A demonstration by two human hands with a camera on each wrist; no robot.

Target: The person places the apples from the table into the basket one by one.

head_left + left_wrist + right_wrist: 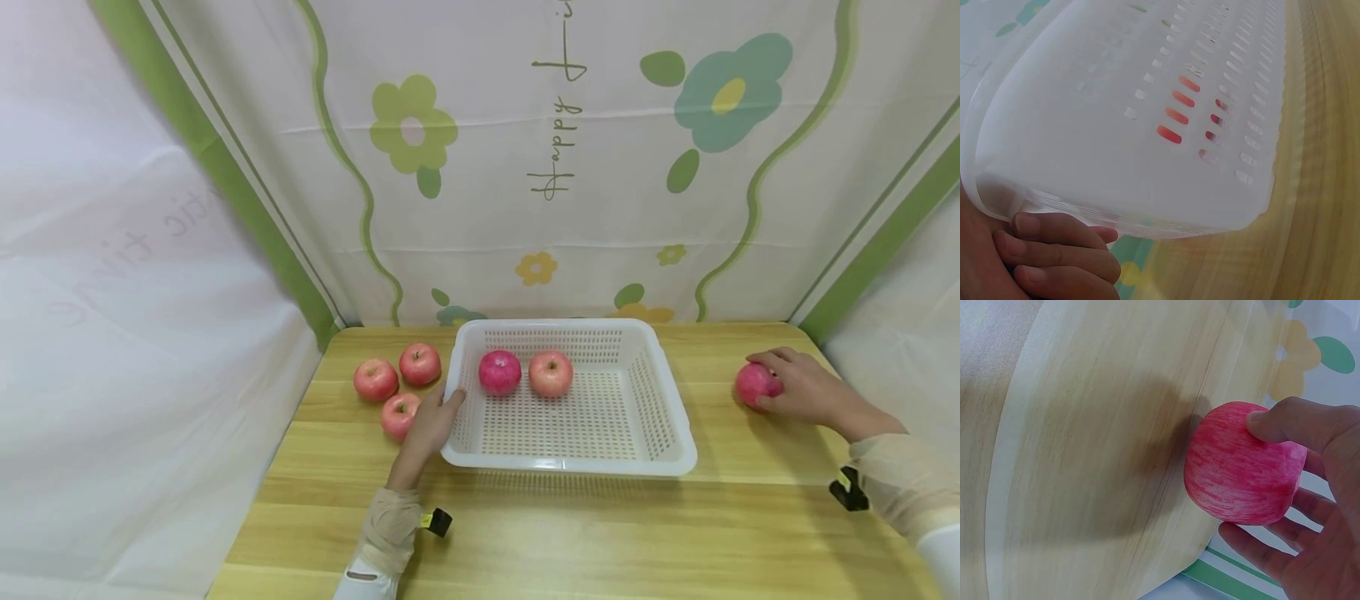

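Note:
A white plastic basket [562, 464] with slotted walls stands mid-table. My left hand [433, 421] grips its left rim; in the left wrist view the fingers [1063, 253] curl under the rim at a corner. Inside the basket sit a deep pink apple [499, 372] and a paler red apple [551, 374], side by side toward the back left. Over at the table's right, my right hand [806, 387] holds another deep pink apple [1241, 465], thumb on one side and fingers around the other. That apple casts a shadow on the wood beside it.
Left of the basket lie three apples: one at the back [420, 364], one farther left [376, 380], and one [400, 416] partly behind my left hand. The wooden table [570, 542] meets a flowered cloth [487, 208] at its back edge, with cloth walls on both sides.

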